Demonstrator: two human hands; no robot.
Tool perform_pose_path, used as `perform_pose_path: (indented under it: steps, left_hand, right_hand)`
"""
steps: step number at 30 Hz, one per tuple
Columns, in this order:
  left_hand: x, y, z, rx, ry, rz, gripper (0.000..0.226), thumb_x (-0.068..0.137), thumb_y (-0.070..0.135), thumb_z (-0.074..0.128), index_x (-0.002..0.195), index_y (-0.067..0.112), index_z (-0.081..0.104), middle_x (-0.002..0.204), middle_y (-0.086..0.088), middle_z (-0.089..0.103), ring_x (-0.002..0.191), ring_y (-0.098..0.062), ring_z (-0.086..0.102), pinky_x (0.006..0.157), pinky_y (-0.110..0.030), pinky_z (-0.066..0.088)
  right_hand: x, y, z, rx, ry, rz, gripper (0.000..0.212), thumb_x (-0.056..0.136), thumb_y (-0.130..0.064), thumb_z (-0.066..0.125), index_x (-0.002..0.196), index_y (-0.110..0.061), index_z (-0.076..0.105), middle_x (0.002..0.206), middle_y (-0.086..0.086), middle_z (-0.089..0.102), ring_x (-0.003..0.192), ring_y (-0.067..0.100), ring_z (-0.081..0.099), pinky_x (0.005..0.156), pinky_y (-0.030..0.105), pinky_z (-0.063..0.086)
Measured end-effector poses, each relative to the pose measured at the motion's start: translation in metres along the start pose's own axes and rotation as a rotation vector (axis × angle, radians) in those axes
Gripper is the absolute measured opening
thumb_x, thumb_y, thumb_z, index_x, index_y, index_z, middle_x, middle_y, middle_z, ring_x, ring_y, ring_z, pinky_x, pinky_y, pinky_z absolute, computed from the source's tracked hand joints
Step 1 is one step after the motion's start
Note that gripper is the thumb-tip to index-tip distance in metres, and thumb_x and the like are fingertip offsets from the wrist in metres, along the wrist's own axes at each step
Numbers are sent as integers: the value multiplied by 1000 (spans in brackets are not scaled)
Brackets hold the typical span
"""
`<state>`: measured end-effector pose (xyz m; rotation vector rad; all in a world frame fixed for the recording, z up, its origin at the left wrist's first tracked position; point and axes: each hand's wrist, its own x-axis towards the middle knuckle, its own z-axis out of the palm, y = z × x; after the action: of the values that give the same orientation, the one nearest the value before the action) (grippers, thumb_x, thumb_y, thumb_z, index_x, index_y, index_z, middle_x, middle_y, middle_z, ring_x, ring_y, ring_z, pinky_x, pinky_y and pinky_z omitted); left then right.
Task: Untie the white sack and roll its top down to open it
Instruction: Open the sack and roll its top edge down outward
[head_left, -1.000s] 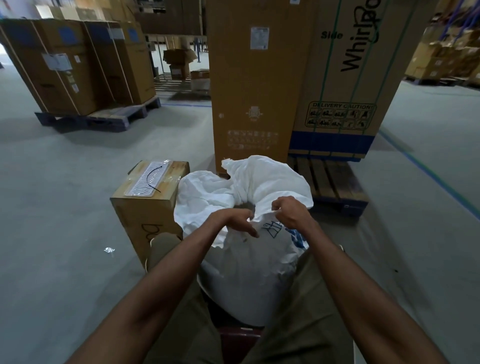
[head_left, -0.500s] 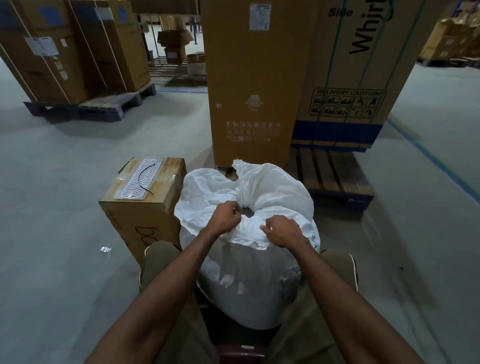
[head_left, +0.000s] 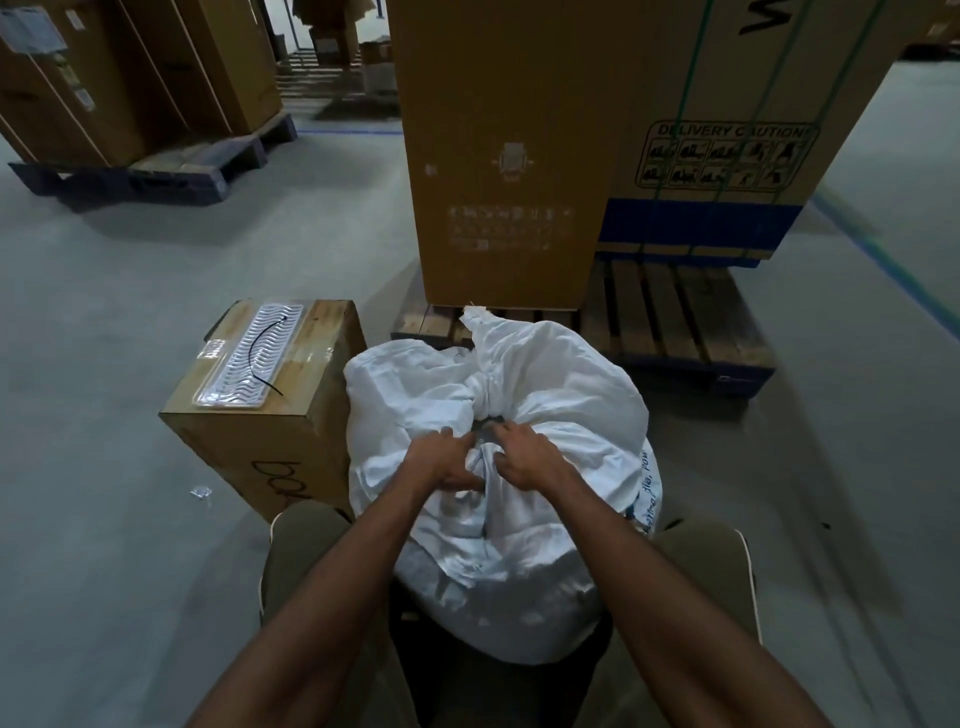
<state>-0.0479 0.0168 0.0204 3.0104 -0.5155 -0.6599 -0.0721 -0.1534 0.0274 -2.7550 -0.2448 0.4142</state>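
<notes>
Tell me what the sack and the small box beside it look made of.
Sack: probably woven plastic, white with a slight sheen; it creases crisply and carries blue print. Box: brown corrugated cardboard, matte, with glossy clear tape over the top seam.

The tall brown cardboard carton with green straps and a blue band (head_left: 737, 104), standing on the wooden pallet, bears a framed panel headed "DELIVERY CAUTION!" above two rows of small pictograms (too small to make out singly). At its top edge the lower part of large dark lettering shows, cut off by the frame and not readable. The white woven sack (head_left: 524, 395) carries blue print running up its right side, where only fragments such as "Pow" can be read. The small brown cardboard box with a clear plastic strip on its lid (head_left: 270, 410) has dark rounded letters on its near face, seen sideways and not legible. The neighbouring plain tall brown carton (head_left: 509, 156) shows faint pale symbols and lines of print, blurred.
</notes>
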Motion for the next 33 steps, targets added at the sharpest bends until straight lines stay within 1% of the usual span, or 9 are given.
perform_pose_path:
  steps: [5, 9, 12, 16, 19, 23, 29, 31, 33]
  left_hand:
    - [-3, 4, 0, -389, -179, -78, 51, 94, 46, 55, 128, 10, 61, 121, -18, 64, 100, -34, 67, 62, -33, 57]
    - [-4, 1, -10, -313, 5, -54, 46, 104, 37, 45, 145, 17, 46, 140, -18, 58, 120, -38, 59, 95, -42, 48]
    - [-6, 5, -13, -23, 191, -54, 48, 99, 28, 53, 146, 24, 45, 138, -15, 60, 124, -37, 56, 99, -44, 46]
    - [11, 4, -8, 321, 238, 3, 50, 98, 42, 58, 143, 22, 52, 163, -22, 27, 153, -42, 12, 122, -54, 15]
    - [27, 0, -13, 236, 257, 49, 54, 91, 48, 66, 138, 23, 59, 168, -14, 15, 155, -38, 6, 124, -54, 7]
    - [47, 5, -34, -115, 373, -34, 46, 88, 37, 69, 128, 17, 59, 145, -14, 46, 133, -32, 41, 112, -46, 38]
    - [85, 11, -61, -271, 542, -68, 61, 78, 18, 68, 133, 13, 41, 132, -14, 44, 115, -31, 49, 93, -40, 50]
    - [102, 9, -65, -324, 564, -68, 72, 73, 17, 70, 136, 15, 35, 137, -14, 39, 124, -32, 44, 99, -41, 48]
    - [116, 3, -68, -325, 499, -54, 89, 73, 25, 73, 145, 18, 21, 146, -16, 32, 138, -36, 34, 112, -47, 39]
  right_hand:
    - [2, 7, 22, -97, -32, 5, 48, 100, -36, 45, 146, -24, 47, 145, 9, 56, 131, 35, 53, 109, 51, 41]
    - [-10, 16, 23, -253, -41, -30, 63, 82, -43, 29, 132, -26, 63, 135, 6, 62, 123, 32, 57, 105, 47, 40]
    - [-17, 26, 20, -268, -56, -30, 57, 87, -37, 33, 138, -30, 59, 139, 2, 60, 126, 29, 54, 109, 52, 35]
    - [-13, 24, 12, -155, -17, 33, 38, 101, -34, 36, 127, -20, 61, 134, 6, 62, 124, 31, 57, 105, 51, 40]
    - [-6, 16, 7, -89, 28, 55, 40, 103, -38, 38, 136, -20, 51, 136, 9, 61, 122, 36, 59, 100, 52, 44]
    - [9, 14, -2, -62, 138, 68, 36, 95, -29, 53, 130, -17, 53, 130, 9, 56, 115, 35, 61, 93, 48, 51]
    - [42, 25, -20, -229, 457, 80, 33, 81, -9, 73, 113, -12, 64, 116, 11, 60, 100, 29, 60, 82, 40, 49]
    - [57, 30, -26, -255, 602, 87, 49, 70, -4, 76, 117, -8, 64, 119, 17, 61, 103, 32, 62, 84, 43, 52]
    - [70, 36, -37, -212, 636, 128, 77, 65, -3, 74, 139, -7, 51, 140, 23, 50, 128, 40, 51, 104, 54, 46]
